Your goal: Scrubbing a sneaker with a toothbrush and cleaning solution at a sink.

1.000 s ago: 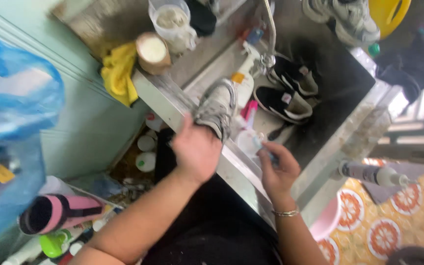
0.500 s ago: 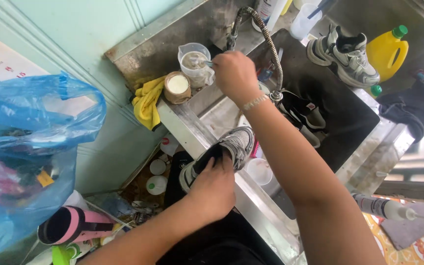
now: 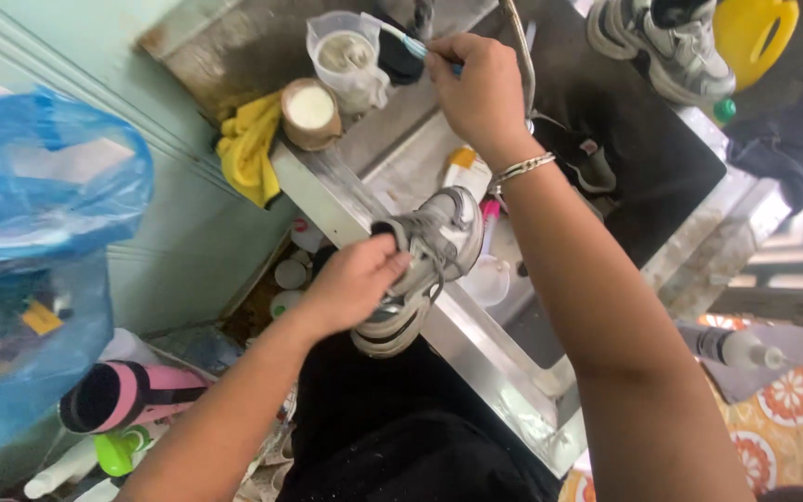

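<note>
Head view: my left hand [image 3: 350, 284] grips the grey shoe [image 3: 420, 265] at the sink's front rim [image 3: 476, 339], its long axis running from my body toward the basin. My right hand [image 3: 480, 88] is closed around a toothbrush [image 3: 411, 42], its head at the clear cup [image 3: 346, 56]. The shoe lies below and nearer me than the brush hand.

So the right hand [image 3: 480, 93] is now up at the clear measuring cup [image 3: 350, 60], dipping a toothbrush [image 3: 406, 42] into it, when a second ago it was down by the sink edge. The left hand [image 3: 355, 284] is holding the grey sneaker [image 3: 425, 260] lower, tipped over the sink rim [image 3: 346, 209].
</note>
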